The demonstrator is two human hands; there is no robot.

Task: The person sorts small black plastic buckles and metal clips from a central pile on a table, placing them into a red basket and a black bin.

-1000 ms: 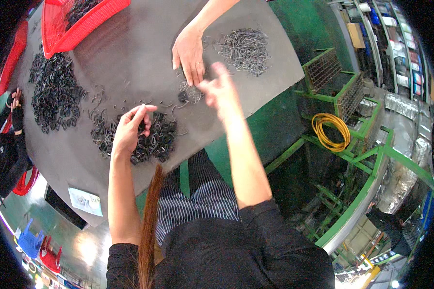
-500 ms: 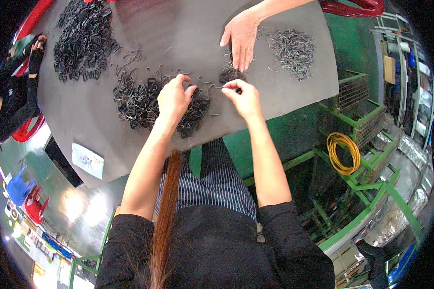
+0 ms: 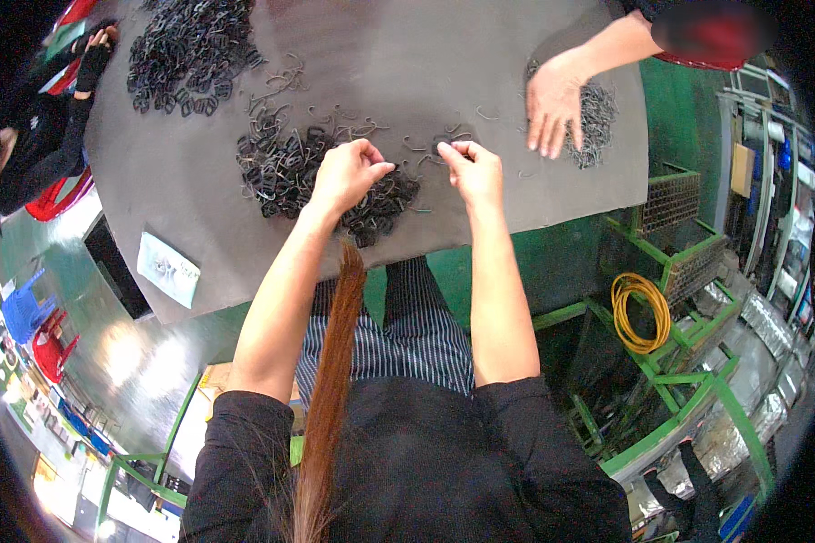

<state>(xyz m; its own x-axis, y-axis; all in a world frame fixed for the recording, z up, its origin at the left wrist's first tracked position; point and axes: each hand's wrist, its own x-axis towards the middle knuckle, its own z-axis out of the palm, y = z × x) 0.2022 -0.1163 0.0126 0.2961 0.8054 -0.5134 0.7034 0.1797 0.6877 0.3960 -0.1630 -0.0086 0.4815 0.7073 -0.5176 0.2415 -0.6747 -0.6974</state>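
Note:
My left hand (image 3: pixel 346 179) is over the right part of a heap of black plastic buckle-like pieces (image 3: pixel 281 172), several with thin wire hooks among them. Its thumb and index finger are bent together in a pinch; what lies between them is too small to make out. To its right, my right hand (image 3: pixel 478 176) also pinches thumb and forefinger, close to a small dark piece and thin hooks on the grey tabletop (image 3: pixel 426 72). I cannot make out what these fingertips hold. Loose wire hooks (image 3: pixel 415 145) lie between my two hands.
Across the table, a co-worker's hand (image 3: pixel 557 100) spreads beside a pile of metal hooks (image 3: pixel 596 127). A larger black heap (image 3: pixel 190 54) sits far left, a plastic packet (image 3: pixel 167 270) at the near-left edge. Another person (image 3: pixel 50 136) sits left. A yellow coil (image 3: pixel 641 312) hangs on green framework.
The co-worker's hand has moved right, from beside my right hand to the hook pile. The small black cluster by my right hand has mostly gone from there. The whole view has shifted slightly.

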